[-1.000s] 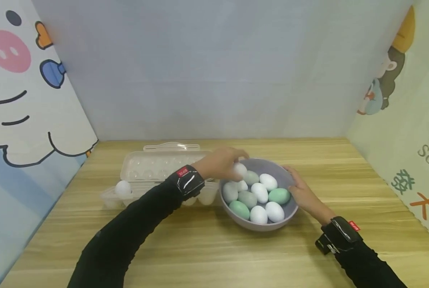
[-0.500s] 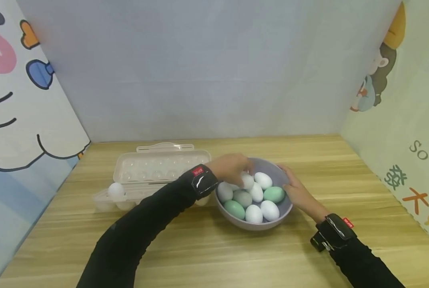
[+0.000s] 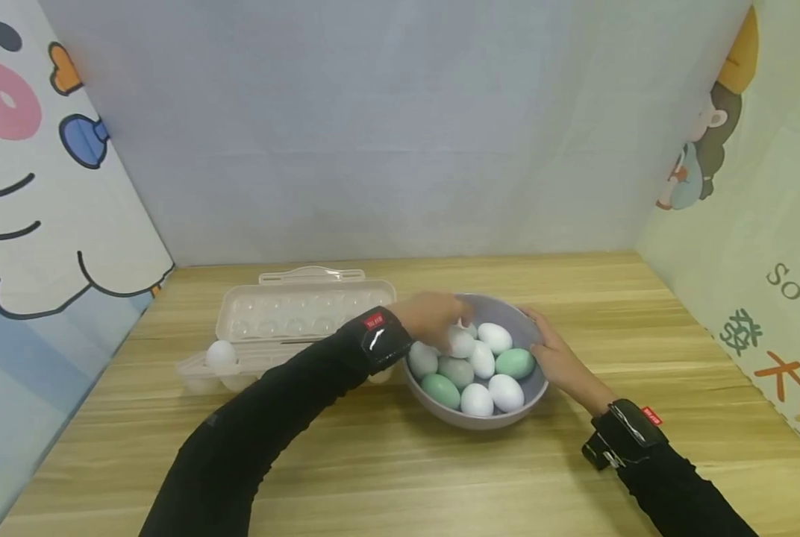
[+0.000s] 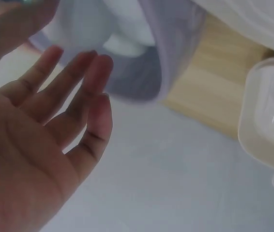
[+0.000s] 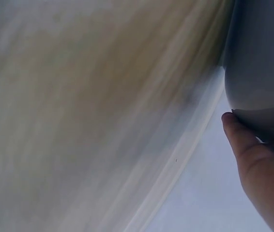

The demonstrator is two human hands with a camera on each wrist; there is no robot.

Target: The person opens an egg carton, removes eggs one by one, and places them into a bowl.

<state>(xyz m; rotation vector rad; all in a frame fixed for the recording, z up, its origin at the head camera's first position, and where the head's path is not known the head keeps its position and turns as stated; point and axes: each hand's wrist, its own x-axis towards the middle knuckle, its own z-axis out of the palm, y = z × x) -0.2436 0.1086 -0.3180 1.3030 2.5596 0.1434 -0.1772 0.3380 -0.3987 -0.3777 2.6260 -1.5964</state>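
Observation:
A grey-purple bowl [image 3: 475, 422] holds several white, grey-green and green eggs. My left hand [image 3: 433, 319] reaches over its left side, beside a white egg [image 3: 461, 344] lying on the others. In the left wrist view the fingers [image 4: 98, 72] are loosely bent and spread, with a bare palm; the pale eggs [image 4: 127, 24] show blurred beyond them. My right hand [image 3: 564, 364] grips the bowl's right rim, thumb on the inner side. The right wrist view shows one finger [image 5: 241, 137] against the bowl's wall [image 5: 263, 63].
A transparent plastic egg carton [image 3: 252, 361] stands left of the bowl, its lid [image 3: 306, 309] folded back behind it. One white egg [image 3: 222, 356] sits in its left end. My left sleeve [image 3: 292, 395] hides part of the carton. Printed panels stand at both sides of the wooden table [image 3: 373, 477].
My left hand has moved right and down into the bowl with a white egg, and its fingers have loosened from it. The right hand keeps its place on the rim. The view shifts slightly.

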